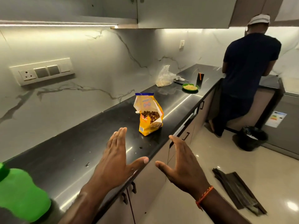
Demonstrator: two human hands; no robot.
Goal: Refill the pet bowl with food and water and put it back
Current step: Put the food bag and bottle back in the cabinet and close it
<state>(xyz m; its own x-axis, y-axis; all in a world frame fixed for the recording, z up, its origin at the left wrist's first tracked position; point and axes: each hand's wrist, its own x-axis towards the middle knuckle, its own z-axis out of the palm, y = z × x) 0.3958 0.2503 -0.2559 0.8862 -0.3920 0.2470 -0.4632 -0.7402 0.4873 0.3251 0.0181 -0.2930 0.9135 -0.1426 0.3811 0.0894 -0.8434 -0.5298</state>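
A yellow pet food bag (149, 115) stands open on the black counter (68, 152), with brown kibble showing through its torn front. My left hand (116, 157) is flat and open above the counter, short of the bag. My right hand (182, 162) is open too, held over the counter's front edge, with an orange thread band on the wrist. Neither hand touches the bag. A green bowl (190, 87) with pale food sits farther along the counter. A large green object (21, 194) is at the near left, blurred.
A person in a dark shirt (247, 75) stands at the far end of the counter. A clear plastic bag (165, 76) and a dark carton (200, 79) sit near the green bowl. A black bin (251, 138) and a dark flat bundle (237, 189) are on the floor. A few kibble bits (140, 147) lie on the counter.
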